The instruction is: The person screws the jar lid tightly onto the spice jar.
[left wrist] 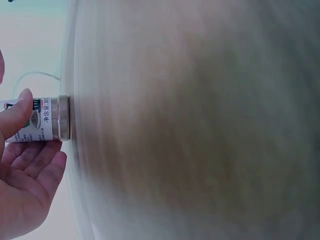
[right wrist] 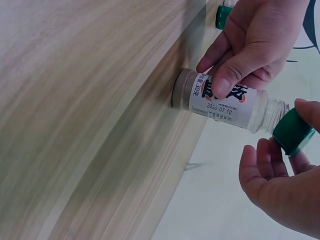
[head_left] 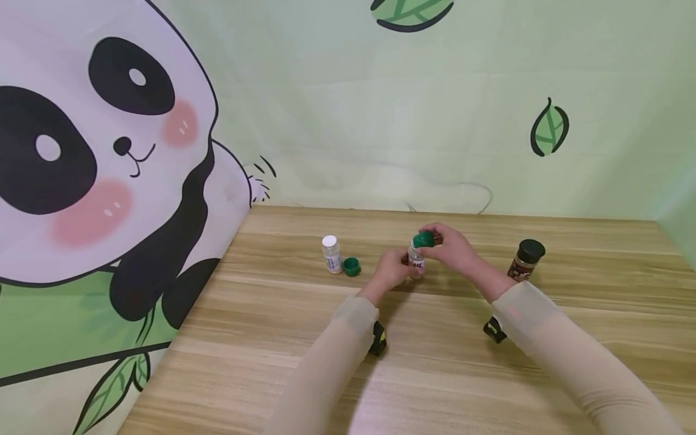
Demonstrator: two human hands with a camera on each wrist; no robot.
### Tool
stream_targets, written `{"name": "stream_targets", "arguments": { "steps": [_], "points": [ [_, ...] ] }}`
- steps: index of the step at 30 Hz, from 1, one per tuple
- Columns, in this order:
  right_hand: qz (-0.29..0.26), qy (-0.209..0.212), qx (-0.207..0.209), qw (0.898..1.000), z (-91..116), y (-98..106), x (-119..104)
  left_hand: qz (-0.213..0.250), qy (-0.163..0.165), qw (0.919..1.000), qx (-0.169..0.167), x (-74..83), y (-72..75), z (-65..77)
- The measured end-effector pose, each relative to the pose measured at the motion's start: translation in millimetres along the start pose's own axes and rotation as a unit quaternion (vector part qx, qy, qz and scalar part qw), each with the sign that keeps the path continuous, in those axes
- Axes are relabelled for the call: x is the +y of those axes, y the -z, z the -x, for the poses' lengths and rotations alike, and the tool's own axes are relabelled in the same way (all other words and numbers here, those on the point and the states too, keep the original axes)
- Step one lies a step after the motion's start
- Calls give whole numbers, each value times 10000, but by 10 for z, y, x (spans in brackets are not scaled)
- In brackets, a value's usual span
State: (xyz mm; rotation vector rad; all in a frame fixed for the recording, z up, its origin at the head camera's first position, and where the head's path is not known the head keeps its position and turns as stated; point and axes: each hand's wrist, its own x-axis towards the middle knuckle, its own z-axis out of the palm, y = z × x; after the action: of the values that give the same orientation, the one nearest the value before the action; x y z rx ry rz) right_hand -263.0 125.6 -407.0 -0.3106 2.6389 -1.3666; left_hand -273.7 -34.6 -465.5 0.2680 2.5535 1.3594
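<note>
Stretching pale sleeves, nearest the camera, across the tabletop toward its far edge. Grasping the jar with the left hand: pressing the thumb on the label and setting the fingers against the opposite side, presumably for steadying the glass while leaving its mouth free. Standing the jar near the far edge, closer to the far left corner than to the far right one, apparently resting its base on the wood.

Pinching the green cap between thumb and fingers of the right hand, gripping by the rim, probably for control over its angle. Holding it right at the mouth, slightly askew, exposing some clear thread below; not making out for certain any catching of the threads.

Showing, nearer the far left corner, a white-topped jar with a loose cap lying just beside it, likely as its match. Showing also, on the right edge's side, a dark-capped jar, partly hidden by the right sleeve, perhaps set apart for working room.
</note>
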Motion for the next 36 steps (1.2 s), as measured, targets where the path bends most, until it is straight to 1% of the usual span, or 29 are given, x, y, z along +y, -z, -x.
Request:
{"name": "stream_targets", "arguments": {
  "steps": [11,20,26,30,36],
  "points": [
    [-50,-11,-86,9999,-17,-47,-14,312,56,9995,-33,35,9,55],
    [23,89,-81,9999,-49,-75,-20,267,24,9996,-59,38,24,56],
    [-15,51,-126,9999,-79,-85,-1,138,7,9999,-35,30,22,39],
    [4,44,-152,9999,-89,-93,17,200,-5,9998,-39,8,10,25],
    [27,20,-193,9998,-83,-93,16,105,26,9999,-45,5,7,22]
  ]
}}
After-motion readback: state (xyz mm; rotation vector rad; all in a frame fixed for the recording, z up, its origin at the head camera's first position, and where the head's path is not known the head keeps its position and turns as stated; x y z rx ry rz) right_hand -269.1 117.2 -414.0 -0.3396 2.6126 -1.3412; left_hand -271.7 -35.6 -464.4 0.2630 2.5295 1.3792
